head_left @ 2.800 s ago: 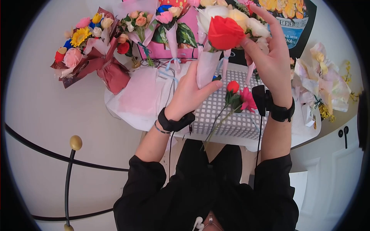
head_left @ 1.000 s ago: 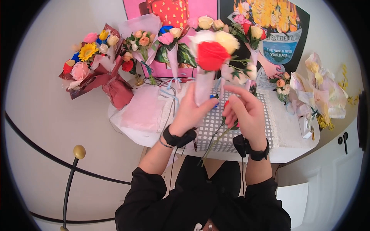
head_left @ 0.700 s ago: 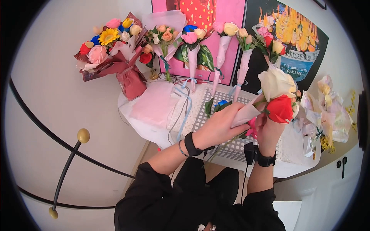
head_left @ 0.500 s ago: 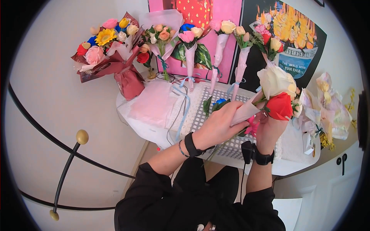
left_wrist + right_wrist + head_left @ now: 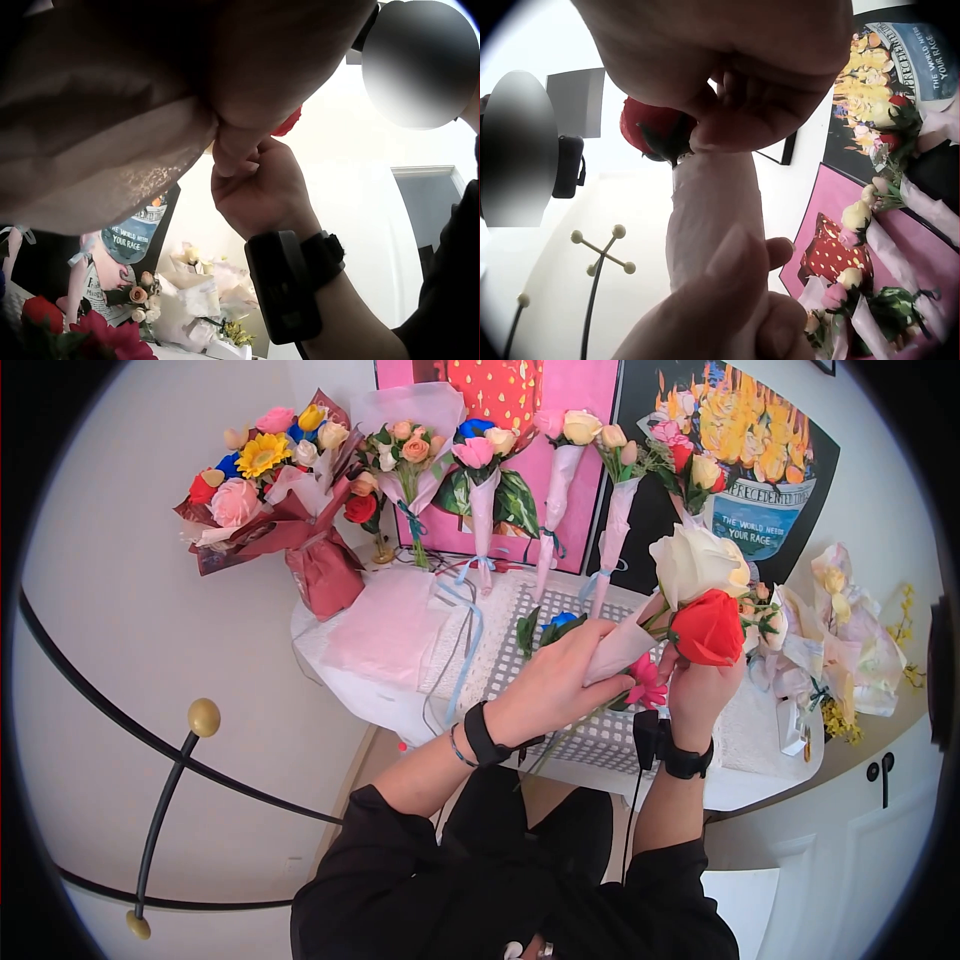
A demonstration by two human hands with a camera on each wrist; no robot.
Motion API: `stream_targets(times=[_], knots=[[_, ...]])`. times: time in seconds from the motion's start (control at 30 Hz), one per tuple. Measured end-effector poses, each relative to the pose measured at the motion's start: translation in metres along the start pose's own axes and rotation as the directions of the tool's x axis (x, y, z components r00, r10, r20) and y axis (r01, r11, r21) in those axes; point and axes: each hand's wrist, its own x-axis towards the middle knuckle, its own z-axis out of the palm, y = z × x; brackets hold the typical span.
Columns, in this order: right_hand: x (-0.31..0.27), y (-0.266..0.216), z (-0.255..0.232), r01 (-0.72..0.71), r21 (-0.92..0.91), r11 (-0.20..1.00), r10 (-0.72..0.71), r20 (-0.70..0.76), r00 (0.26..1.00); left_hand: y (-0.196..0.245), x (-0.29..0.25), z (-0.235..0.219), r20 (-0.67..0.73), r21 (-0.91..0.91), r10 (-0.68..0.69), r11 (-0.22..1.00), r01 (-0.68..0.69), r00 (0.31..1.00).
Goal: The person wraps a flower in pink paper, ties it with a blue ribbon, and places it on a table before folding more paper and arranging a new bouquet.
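My left hand (image 5: 548, 685) grips a small bouquet by its pale pink paper wrap (image 5: 617, 651), with the blooms tilted toward the right. A cream-white rose (image 5: 690, 567) and a red rose (image 5: 708, 628) stand out of its top. Just below the red rose, my right hand (image 5: 704, 695) pinches at the wrap's upper edge with curled fingers; the rose partly covers the fingertips in the head view. The right wrist view shows these fingers (image 5: 739, 135) at the paper's rim, beside the red bloom. Under the bouquet, a magenta flower (image 5: 648, 681) lies on the checked cloth.
A blue flower (image 5: 562, 622) lies behind my left hand. Flat pink paper sheets (image 5: 385, 625) and a light blue ribbon (image 5: 470, 650) lie on the left. Several wrapped posies (image 5: 618, 520) line the back, a large bouquet (image 5: 325, 565) stands back left, and pale-wrapped flowers (image 5: 850, 645) stand right.
The bouquet has gone from upright in the middle to tilted at the right. My right hand has left the top blooms, dropped, and come in below the red rose; lately both hands hold nearly still.
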Motion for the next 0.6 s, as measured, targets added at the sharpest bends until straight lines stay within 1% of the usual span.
stream_targets(times=[0.03, 0.07, 0.13, 0.17, 0.23, 0.27, 0.33, 0.37, 0.43, 0.47, 0.53, 0.57, 0.6], knots=[[0.0, -0.001, 0.0, -0.015, 0.053, 0.998, 0.018, -0.053, 0.998, 0.001, 0.0, 0.0, 0.024, -0.008, -0.021, 1.0, 0.021, 0.999], [-0.001, 0.0, -0.002, -0.015, 0.05, 0.999, 0.017, -0.052, 0.998, 0.001, 0.001, 0.0, 0.024, -0.01, -0.02, 1.0, 0.02, 1.0], [-0.003, 0.001, -0.007, -0.027, -0.057, 0.998, 0.033, 0.11, 0.993, 0.002, 0.002, 0.002, 0.043, -0.059, -0.019, 0.998, 0.022, 0.999], [-0.003, -0.001, -0.007, -0.026, -0.06, 0.998, 0.033, 0.109, 0.993, 0.004, 0.002, 0.001, 0.043, -0.062, -0.018, 0.998, 0.021, 0.999], [-0.004, -0.004, -0.005, -0.057, -0.168, 0.984, 0.075, 0.108, 0.991, 0.008, 0.002, -0.001, 0.091, -0.115, -0.084, 0.989, 0.094, 0.992], [-0.004, -0.002, -0.007, -0.059, -0.171, 0.984, 0.078, 0.107, 0.991, 0.008, 0.002, 0.0, 0.093, -0.117, -0.086, 0.988, 0.096, 0.992], [-0.004, 0.005, -0.01, 0.003, -0.175, 0.985, 0.028, 0.173, 0.985, 0.007, 0.001, 0.0, 0.077, -0.125, -0.086, 0.988, 0.095, 0.993], [-0.005, 0.006, -0.009, 0.0, -0.176, 0.984, 0.03, 0.172, 0.985, 0.007, 0.001, 0.001, 0.078, -0.126, -0.088, 0.987, 0.097, 0.993], [-0.007, 0.006, -0.003, -0.034, -0.134, 0.99, 0.051, 0.124, 0.991, 0.007, 0.0, 0.001, 0.075, -0.117, -0.065, 0.99, 0.073, 0.995], [-0.007, 0.006, -0.003, -0.035, -0.134, 0.99, 0.051, 0.125, 0.991, 0.007, 0.0, 0.002, 0.075, -0.117, -0.065, 0.99, 0.073, 0.995], [-0.007, 0.006, -0.002, 0.016, -0.17, 0.985, -0.003, 0.072, 0.997, 0.005, 0.0, 0.003, 0.078, -0.129, -0.06, 0.989, 0.07, 0.995], [-0.007, 0.005, -0.001, 0.015, -0.169, 0.985, -0.003, 0.073, 0.997, 0.003, 0.0, 0.003, 0.077, -0.129, -0.06, 0.989, 0.07, 0.995], [-0.007, 0.003, 0.001, 0.04, -0.115, 0.993, -0.047, -0.062, 0.997, 0.001, 0.001, 0.003, 0.066, -0.108, -0.053, 0.992, 0.06, 0.996]])
